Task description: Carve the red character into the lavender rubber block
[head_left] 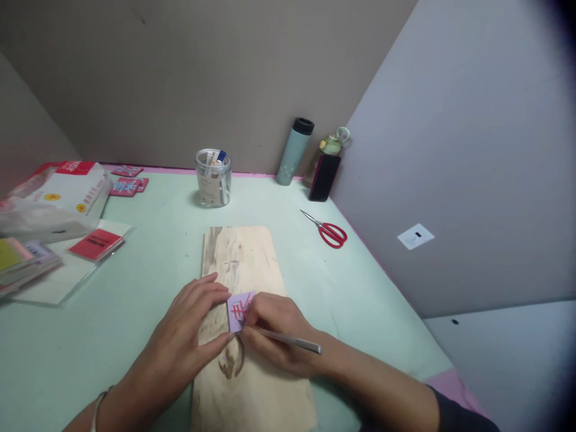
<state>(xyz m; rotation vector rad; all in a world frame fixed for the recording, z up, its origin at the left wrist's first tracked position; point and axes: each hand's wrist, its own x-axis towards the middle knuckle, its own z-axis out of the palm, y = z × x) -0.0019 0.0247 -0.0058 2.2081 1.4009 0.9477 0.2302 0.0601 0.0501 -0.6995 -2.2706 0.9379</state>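
Observation:
A small purple square (234, 314) with a red character on it lies on the wooden board (252, 252). My left hand (186, 327) steadies the square, its index finger at the upper left corner and its thumb at the lower edge. The other left fingers stretch over the board. My right hand (279, 330) is closed in a writing grip around a slim silver pen-like tool (292, 341). The tool's lower end is hidden by the fingers at the square's right side, so I cannot tell what kind of tip it has.
Red-handled scissors (330, 233) lie right of the board. Behind stand a clear jar of pens (214, 186), a teal bottle (293, 156), a green bottle (332, 144) and a phone (324, 177). A plastic bag (58, 198), red cards (125, 187) and a red packet (95, 244) are left.

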